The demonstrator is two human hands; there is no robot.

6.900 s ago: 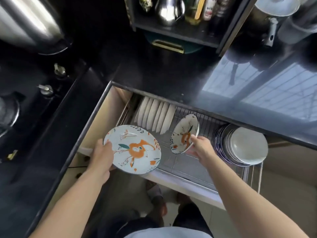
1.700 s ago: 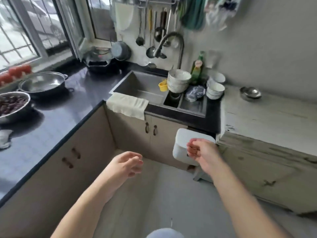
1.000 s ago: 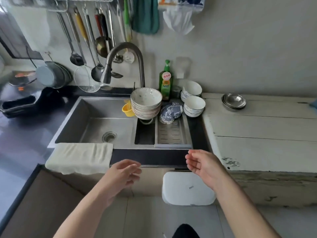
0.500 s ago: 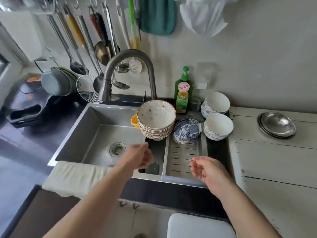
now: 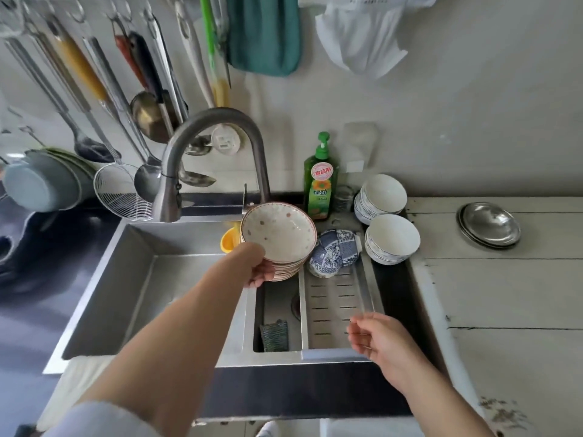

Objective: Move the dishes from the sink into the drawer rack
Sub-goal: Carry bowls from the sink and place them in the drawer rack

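The stack of speckled bowls stands upright at the sink divider, mouths up, with no long axis. The left hand cups its 8 o'clock side, fingers curled under the stack. The right hand hovers toward 5 o'clock, well apart, fingers relaxed and empty.

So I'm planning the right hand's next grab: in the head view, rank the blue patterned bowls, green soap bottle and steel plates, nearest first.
From the right hand:
1. Blue patterned bowls, on the drain tray ahead.
2. Steel plates, on the right counter.
3. Green soap bottle, by the back wall.
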